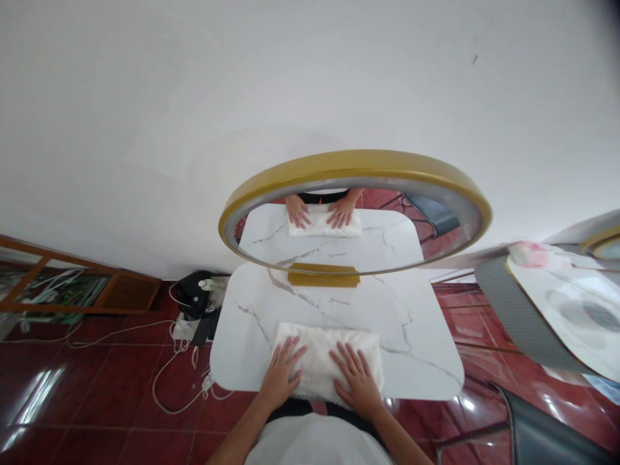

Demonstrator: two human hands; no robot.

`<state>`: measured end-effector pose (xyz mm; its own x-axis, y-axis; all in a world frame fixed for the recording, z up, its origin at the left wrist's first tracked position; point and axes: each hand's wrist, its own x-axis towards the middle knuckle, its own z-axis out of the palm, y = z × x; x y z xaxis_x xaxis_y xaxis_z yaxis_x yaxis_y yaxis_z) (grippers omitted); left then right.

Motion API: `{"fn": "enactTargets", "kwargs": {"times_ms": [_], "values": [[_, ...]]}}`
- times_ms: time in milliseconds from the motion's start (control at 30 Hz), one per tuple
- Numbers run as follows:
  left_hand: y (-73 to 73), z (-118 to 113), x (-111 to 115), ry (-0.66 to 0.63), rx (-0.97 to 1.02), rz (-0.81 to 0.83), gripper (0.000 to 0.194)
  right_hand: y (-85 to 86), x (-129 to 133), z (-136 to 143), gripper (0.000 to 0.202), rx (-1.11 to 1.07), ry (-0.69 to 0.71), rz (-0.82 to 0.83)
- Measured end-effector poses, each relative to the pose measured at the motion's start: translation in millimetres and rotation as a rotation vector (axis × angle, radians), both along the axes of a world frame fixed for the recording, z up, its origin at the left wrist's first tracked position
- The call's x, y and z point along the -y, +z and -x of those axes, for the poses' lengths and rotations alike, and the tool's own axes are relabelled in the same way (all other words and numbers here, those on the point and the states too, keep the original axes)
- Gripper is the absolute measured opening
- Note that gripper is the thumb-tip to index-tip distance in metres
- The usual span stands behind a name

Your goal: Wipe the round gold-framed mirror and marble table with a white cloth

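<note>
A folded white cloth lies flat at the near edge of a white marbled table. My left hand rests on the cloth's left end, palm down with the fingers spread. On its right part lies my right hand, also palm down, fingers apart. Neither hand grips the cloth. Both hands and the cloth show again in the round mirror behind them.
The mirror's gold base stands at the table's back. On the left are a wooden cabinet, a black bag and loose white cables on the red floor. To the right are another table and a dark chair.
</note>
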<state>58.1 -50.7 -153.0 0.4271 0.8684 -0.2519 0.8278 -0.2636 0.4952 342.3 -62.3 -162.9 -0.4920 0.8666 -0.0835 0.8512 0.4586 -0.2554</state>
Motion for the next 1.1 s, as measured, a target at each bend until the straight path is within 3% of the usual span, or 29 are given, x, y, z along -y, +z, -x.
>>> {"fn": "enactTargets", "kwargs": {"times_ms": [167, 333, 500, 667, 933, 1100], "values": [[-0.2, -6.0, -40.3, 0.028, -0.009, -0.033, 0.062, -2.5, -48.4, 2.6, 0.065, 0.025, -0.019, -0.053], [3.6, -20.5, -95.5, 0.11, -0.005, -0.04, 0.06, 3.2, -99.8, 19.0, 0.062, 0.083, -0.163, -0.06], [2.4, -35.6, -115.1, 0.195, 0.007, -0.045, 0.057, 0.8, -110.1, 45.2, 0.064, 0.114, -0.322, -0.041], [3.3, -22.0, -84.2, 0.212, 0.019, -0.038, 0.06, 0.3, -75.8, 61.9, 0.067, 0.085, -0.269, -0.08], [11.7, 47.1, 4.9, 0.073, 0.076, 0.017, 0.063, 8.6, -12.9, 45.0, 0.075, 0.036, 0.134, 0.048], [14.8, 65.1, 17.5, 0.075, 0.105, 0.055, 0.061, -0.1, -6.1, 68.6, 0.074, 0.057, 0.128, 0.041]]}}
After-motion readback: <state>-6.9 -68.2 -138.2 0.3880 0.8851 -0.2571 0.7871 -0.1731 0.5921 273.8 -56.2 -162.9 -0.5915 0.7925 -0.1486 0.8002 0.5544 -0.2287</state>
